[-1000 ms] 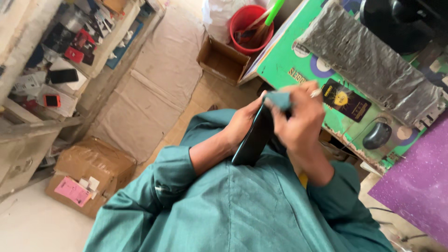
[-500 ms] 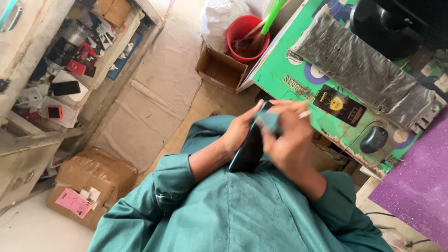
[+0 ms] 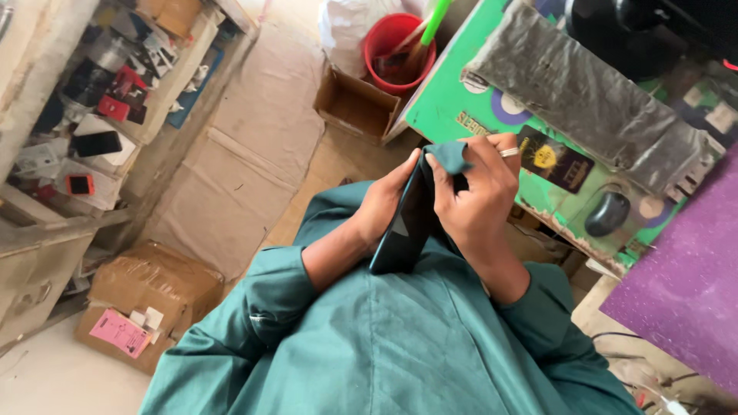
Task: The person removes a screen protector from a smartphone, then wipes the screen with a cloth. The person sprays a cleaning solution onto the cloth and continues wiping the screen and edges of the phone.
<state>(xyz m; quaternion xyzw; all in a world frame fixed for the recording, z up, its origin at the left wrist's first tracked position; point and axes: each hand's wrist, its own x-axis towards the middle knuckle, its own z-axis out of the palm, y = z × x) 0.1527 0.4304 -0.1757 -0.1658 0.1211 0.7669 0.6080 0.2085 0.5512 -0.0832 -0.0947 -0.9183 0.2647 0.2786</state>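
I see a glossy dark phone (image 3: pixel 403 230), glass-smooth, with a soft matt teal cloth (image 3: pixel 448 156) on it. My sleeves (image 3: pixel 265 300) look like woven cotton, matt. Metal ring (image 3: pixel 509 152) shines. Red bucket (image 3: pixel 396 48) is smooth plastic. Boxes (image 3: pixel 154 288) are rough cardboard with glossy tape. Mouse (image 3: pixel 607 214) is matt black plastic. Purple sheet (image 3: pixel 684 277) glitters, grainy.

red bucket (image 3: pixel 396 50) 12 o'clock, green-handled brush inside | open carton (image 3: pixel 355 104) just below-left of it | black mouse (image 3: pixel 607 213) 3 o'clock on green mat (image 3: pixel 446 115) | taped box (image 3: pixel 154 292) 8 o'clock | cluttered shelf (image 3: pixel 100 100) 10 o'clock
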